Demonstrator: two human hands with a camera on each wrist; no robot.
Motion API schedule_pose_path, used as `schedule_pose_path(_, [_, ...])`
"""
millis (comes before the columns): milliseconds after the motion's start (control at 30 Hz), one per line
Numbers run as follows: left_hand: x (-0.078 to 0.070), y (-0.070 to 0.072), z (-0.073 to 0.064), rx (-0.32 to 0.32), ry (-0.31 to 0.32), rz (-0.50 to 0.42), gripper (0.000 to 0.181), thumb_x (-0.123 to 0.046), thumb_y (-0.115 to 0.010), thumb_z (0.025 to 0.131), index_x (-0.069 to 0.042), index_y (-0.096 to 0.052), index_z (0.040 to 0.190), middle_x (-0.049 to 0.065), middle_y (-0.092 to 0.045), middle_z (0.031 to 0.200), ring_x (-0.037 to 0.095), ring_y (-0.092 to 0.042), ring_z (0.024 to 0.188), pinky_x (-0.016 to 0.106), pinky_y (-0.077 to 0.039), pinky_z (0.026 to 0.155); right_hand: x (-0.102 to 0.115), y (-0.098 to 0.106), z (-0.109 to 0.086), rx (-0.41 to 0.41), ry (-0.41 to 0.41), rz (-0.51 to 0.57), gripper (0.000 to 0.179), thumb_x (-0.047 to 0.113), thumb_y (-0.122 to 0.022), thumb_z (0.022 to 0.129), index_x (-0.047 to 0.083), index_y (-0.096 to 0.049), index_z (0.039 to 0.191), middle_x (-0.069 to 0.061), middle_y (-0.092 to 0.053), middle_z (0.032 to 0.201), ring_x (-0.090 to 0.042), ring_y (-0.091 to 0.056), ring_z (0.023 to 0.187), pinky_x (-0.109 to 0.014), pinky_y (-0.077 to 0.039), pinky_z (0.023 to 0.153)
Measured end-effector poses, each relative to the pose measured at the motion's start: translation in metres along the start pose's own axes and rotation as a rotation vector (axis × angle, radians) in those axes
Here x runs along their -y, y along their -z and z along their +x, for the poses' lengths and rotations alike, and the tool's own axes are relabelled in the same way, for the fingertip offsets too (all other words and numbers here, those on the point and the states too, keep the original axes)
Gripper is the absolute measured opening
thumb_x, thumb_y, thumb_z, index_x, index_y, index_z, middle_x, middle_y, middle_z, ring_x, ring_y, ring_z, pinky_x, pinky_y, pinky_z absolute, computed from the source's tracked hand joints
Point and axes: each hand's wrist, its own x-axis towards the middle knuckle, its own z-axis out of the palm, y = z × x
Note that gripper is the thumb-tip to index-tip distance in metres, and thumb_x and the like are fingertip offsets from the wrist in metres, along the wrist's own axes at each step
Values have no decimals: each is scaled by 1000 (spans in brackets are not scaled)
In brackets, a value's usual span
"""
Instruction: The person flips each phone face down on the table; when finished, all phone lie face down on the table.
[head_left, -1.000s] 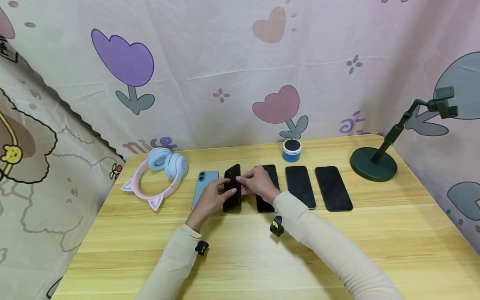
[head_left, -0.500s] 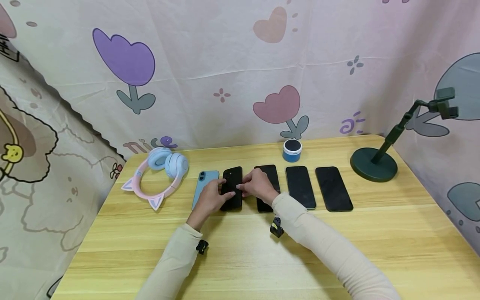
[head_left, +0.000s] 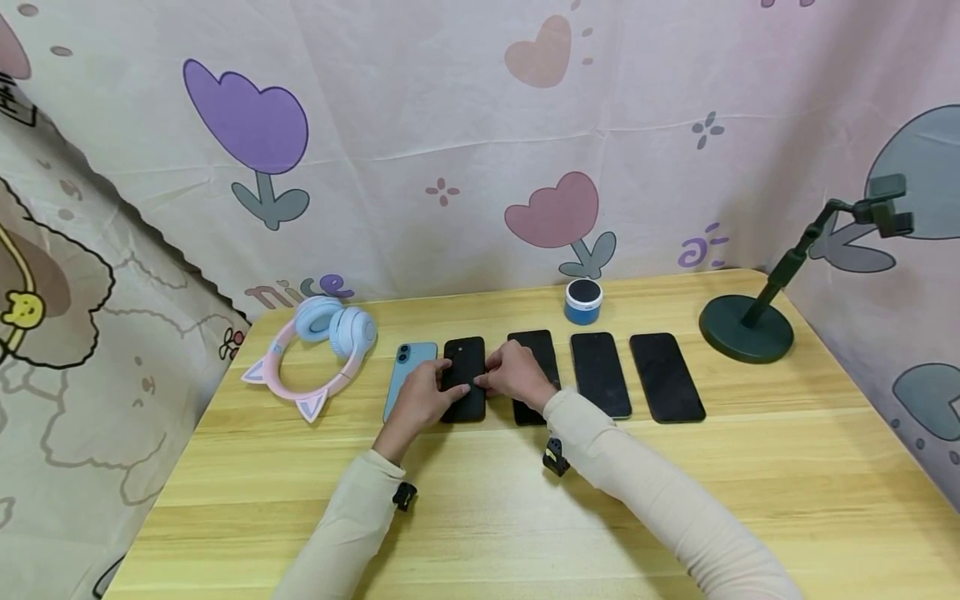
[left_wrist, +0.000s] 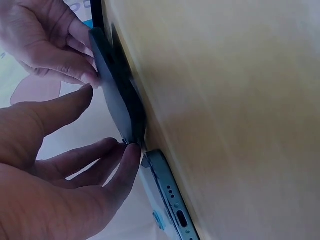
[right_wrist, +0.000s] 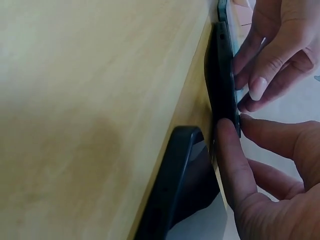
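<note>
A black phone point(head_left: 466, 352) lies back up and close over the table between the two hands, its right edge slightly raised. My right hand point(head_left: 519, 375) pinches that right edge between thumb and index finger point(right_wrist: 232, 160). Along the phone's left side, my left hand point(head_left: 418, 398) has its fingertips at the edge, while its thumb point(left_wrist: 75, 102) hovers just off the back. Left of it is a light blue phone point(head_left: 405, 371), also back up and partly behind the left hand. Another black phone point(head_left: 538, 346) lies partly hidden under the right hand.
Two more dark phones, one point(head_left: 602, 375) nearer and one point(head_left: 667, 377) farther right, continue the row on the wooden table point(head_left: 480, 517). Pink-and-blue cat-ear headphones point(head_left: 279, 375) lie at left. A small blue speaker point(head_left: 583, 304) and a dark green stand point(head_left: 746, 329) are behind.
The black phone has tipped from a steep tilt down to nearly flat, its right edge lowering with the right hand. The left hand has barely moved.
</note>
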Motion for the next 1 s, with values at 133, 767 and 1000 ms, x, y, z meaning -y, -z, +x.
schedule_pose_path(133, [-2,3,-2,-4,-6,5,60,-23,-76,94,2,-53,144,23,-58,136,32,-56,123,50,-47,100,1,3,-2,-7,6,-12,32,12,-80,89,-5,-73,115,-12,-75,99,-16,-74,74,-36,-58,83])
schedule_pose_path(767, [-17,-4,-2,-28,-149,41,46,-24,-71,97,-1,-62,136,14,-67,129,30,-63,115,48,-51,96,0,46,-13,20,48,-58,38,14,-80,89,-9,-69,117,-12,-71,93,-24,-73,72,-32,-60,66])
schedule_pose_path(1000, [-28,-14,1,-15,-178,84,42,-22,-72,97,0,-65,132,14,-69,124,30,-63,115,48,-52,96,-6,68,-19,-2,9,-101,41,16,-80,89,-9,-67,119,-12,-74,89,-23,-74,72,-36,-61,69])
